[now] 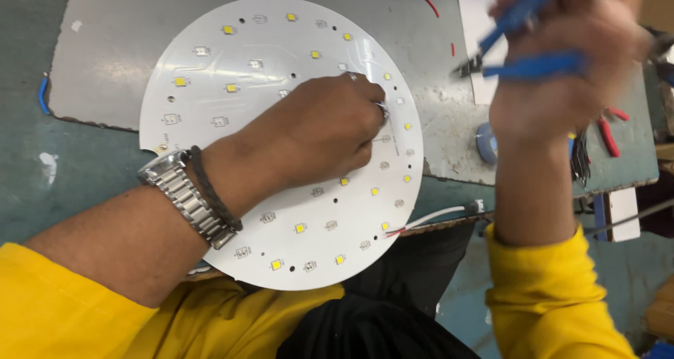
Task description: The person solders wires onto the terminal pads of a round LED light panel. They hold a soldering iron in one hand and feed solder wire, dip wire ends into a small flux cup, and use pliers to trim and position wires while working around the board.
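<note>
A round white circuit board (232,64) dotted with several small yellow and grey chips lies on a grey metal sheet (112,57). My left hand (319,131), with a metal watch and a dark band at the wrist, rests on the middle of the board, fingers curled at its right side. What its fingertips pinch is hidden. A white and red wire pair (432,218) leaves the board's lower right edge. My right hand (562,71) is raised and blurred above the bench at the right, closed on blue-handled pliers (523,46) whose jaws point left.
A white card (474,29) lies at the back right of the sheet. A roll of tape (486,142) and red-handled cutters (609,133) sit under my right hand. Red wire scraps (431,6) lie on the sheet. The green bench (42,162) shows at left.
</note>
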`<state>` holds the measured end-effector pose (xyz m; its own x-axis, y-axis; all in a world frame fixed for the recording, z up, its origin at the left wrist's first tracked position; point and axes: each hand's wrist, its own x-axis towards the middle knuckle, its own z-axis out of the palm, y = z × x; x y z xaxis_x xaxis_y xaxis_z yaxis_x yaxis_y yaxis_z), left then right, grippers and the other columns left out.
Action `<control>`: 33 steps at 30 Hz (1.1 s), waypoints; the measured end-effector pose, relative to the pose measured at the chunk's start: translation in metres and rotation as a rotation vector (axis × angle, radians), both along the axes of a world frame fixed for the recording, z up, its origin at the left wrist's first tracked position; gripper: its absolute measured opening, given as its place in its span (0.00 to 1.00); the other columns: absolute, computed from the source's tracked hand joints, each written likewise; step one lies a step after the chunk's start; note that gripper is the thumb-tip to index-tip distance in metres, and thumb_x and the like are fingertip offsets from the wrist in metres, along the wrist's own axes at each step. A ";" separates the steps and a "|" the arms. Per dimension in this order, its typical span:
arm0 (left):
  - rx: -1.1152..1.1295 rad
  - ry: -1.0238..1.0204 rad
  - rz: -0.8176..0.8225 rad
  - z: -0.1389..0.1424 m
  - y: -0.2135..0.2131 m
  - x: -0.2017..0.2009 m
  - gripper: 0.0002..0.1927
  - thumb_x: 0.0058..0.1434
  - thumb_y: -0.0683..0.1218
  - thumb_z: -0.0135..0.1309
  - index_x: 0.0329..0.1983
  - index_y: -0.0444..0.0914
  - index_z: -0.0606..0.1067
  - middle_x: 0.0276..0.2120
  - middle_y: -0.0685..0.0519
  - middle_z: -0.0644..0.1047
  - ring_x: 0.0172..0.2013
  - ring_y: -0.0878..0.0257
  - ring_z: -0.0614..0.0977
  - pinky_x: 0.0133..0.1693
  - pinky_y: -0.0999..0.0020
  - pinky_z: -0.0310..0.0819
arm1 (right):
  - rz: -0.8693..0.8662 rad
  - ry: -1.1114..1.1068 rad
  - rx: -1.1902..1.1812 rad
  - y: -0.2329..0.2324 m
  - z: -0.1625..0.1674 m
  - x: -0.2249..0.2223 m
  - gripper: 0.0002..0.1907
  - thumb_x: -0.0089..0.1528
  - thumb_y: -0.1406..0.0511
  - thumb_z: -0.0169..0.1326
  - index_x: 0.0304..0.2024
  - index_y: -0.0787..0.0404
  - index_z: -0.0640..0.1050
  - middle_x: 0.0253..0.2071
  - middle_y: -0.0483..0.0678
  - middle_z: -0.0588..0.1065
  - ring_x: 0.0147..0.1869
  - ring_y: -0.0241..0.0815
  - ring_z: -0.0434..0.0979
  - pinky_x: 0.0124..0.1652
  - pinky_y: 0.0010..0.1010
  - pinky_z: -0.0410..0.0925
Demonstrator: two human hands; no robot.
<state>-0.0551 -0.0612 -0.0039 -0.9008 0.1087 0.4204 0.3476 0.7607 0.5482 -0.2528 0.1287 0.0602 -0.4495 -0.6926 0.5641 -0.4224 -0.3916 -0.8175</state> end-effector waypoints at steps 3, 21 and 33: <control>-0.013 0.065 -0.022 0.000 -0.001 0.002 0.05 0.51 0.41 0.57 0.23 0.34 0.79 0.33 0.45 0.78 0.39 0.46 0.81 0.42 0.52 0.77 | -0.136 0.221 0.341 -0.029 -0.018 -0.046 0.17 0.77 0.58 0.55 0.54 0.65 0.70 0.47 0.49 0.69 0.49 0.42 0.67 0.52 0.36 0.63; 0.291 0.137 0.159 0.010 -0.051 -0.003 0.07 0.60 0.44 0.61 0.32 0.34 0.82 0.30 0.47 0.83 0.32 0.59 0.86 0.38 0.67 0.81 | -0.058 0.848 0.829 0.088 0.007 0.114 0.17 0.51 0.64 0.67 0.42 0.57 0.82 0.39 0.46 0.77 0.44 0.48 0.79 0.43 0.36 0.72; 0.402 0.239 0.208 0.001 -0.079 -0.003 0.10 0.70 0.41 0.62 0.36 0.29 0.76 0.37 0.50 0.83 0.38 0.64 0.86 0.44 0.71 0.82 | -0.323 1.220 0.619 0.027 0.052 0.024 0.09 0.62 0.67 0.70 0.34 0.64 0.82 0.33 0.51 0.78 0.35 0.46 0.77 0.34 0.35 0.68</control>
<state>-0.0581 -0.1406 -0.0026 -0.7596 -0.2752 0.5893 0.3627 0.5728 0.7351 -0.2289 0.1560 0.1124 -0.0896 -0.9308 0.3545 -0.9824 0.1411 0.1223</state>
